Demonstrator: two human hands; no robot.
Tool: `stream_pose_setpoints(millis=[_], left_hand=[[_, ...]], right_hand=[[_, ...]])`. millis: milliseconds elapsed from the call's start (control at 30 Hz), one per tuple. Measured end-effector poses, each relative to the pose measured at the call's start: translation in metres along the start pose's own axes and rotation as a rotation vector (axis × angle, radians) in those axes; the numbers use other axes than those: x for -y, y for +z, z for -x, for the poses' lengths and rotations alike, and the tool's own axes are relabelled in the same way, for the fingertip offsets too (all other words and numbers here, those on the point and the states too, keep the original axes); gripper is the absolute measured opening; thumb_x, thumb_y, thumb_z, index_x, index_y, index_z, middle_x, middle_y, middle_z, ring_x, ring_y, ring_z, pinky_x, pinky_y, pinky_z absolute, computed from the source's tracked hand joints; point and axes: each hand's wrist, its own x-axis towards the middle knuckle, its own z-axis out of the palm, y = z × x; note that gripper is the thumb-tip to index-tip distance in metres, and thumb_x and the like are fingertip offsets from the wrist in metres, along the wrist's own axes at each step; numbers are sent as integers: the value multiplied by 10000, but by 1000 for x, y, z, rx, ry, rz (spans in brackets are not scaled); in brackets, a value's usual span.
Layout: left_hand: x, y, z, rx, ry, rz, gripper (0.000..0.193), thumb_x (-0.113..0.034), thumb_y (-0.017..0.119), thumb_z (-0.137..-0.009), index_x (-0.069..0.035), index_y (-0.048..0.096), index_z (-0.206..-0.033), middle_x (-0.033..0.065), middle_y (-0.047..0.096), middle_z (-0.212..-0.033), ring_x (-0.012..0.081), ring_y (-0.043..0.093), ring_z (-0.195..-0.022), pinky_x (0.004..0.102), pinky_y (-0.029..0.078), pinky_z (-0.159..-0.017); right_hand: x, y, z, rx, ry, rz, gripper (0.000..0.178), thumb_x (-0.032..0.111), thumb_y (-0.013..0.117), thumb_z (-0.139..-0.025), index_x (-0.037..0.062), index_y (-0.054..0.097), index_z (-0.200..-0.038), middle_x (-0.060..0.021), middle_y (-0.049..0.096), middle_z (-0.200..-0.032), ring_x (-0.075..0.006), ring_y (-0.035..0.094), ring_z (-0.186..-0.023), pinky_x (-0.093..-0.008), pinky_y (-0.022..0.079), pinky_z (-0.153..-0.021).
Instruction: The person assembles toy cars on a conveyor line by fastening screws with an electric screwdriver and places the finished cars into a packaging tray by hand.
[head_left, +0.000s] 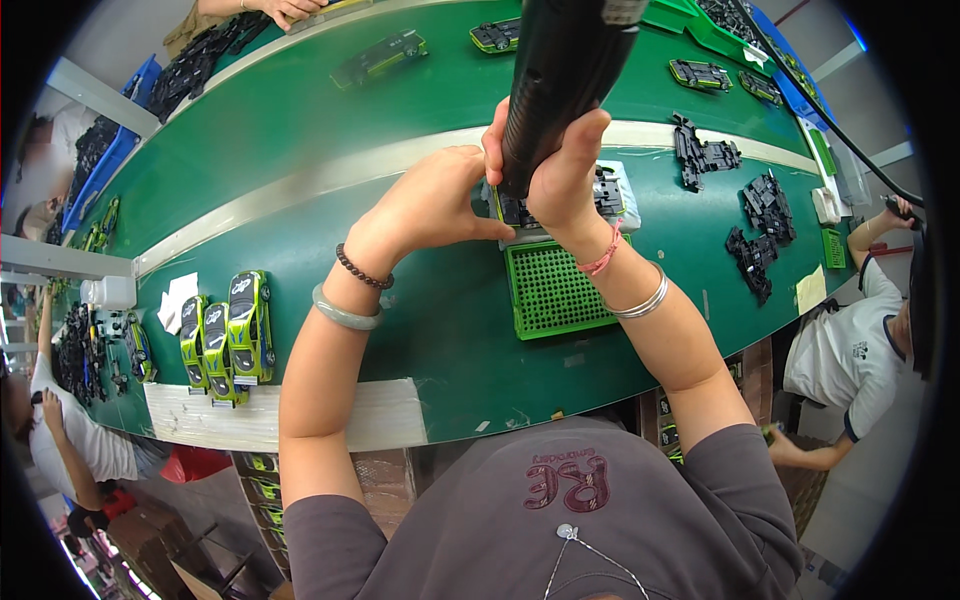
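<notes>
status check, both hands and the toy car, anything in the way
Right hand gripping black power screwdriver over toy car. Left hand at car's left end. Car underside up, partly hidden by hands and tool. Green perforated tray on near side.

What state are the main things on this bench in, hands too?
Black tool, held; running or not, cannot tell.
Right hand, gripping it.
Left hand, thumb spread, fingertips partly hidden.
Car beneath, underside up, partly hidden.
Three side-by-side green cars, wheels down.
Black chassis parts, loose.
Green basket, open-topped.
</notes>
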Motion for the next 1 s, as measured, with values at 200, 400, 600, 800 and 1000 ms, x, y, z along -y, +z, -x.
stream_pose_setpoints(millis=[200, 400, 600, 800, 1000], left_hand=[[-10, 2, -5, -36, 85, 28, 532, -274, 806, -589, -36, 573, -1004, 179, 610, -967, 373, 556, -940, 411, 460, -817], [6, 3, -1, -130, 29, 157, 570, -258, 815, -604, -30, 574, -1068, 120, 625, -981, 256, 587, -956, 364, 440, -874], [13, -73, 15, -366, -55, 808, 495, -61, 715, -737, 5, 473, -1163, 109, 611, -1024, 190, 580, -969, 308, 474, -845], [34, -120, -1, -113, -395, -460, 452, -250, 748, -629, -50, 615, -1012, 143, 660, -913, 279, 629, -897, 373, 491, -786], [74, -59, -52, -62, -272, -451, 440, -352, 725, -673, -49, 669, -986, 170, 651, -956, 327, 612, -898, 386, 494, -783]], right_hand=[[-11, -5, 3, -63, -110, -58, 801, 749, 277, -811, 4, 526, -655, -20, 500, -506, -89, 492, -439, -221, 377, -412], [45, -35, 8, -168, -163, -183, 978, 915, 158, -624, 14, 473, -838, -70, 520, -607, -149, 512, -522, -277, 435, -493], [52, -150, 62, -307, -163, 38, 966, 922, 214, -610, 28, 486, -851, -55, 511, -637, -132, 508, -558, -246, 415, -509], [19, -182, 104, -438, -24, 70, 908, 896, 317, -623, 31, 451, -864, -55, 488, -647, -139, 493, -551, -246, 402, -509], [16, -184, 100, -429, -56, 101, 900, 856, 351, -666, -9, 498, -861, -64, 513, -647, -130, 513, -551, -240, 409, -499]])
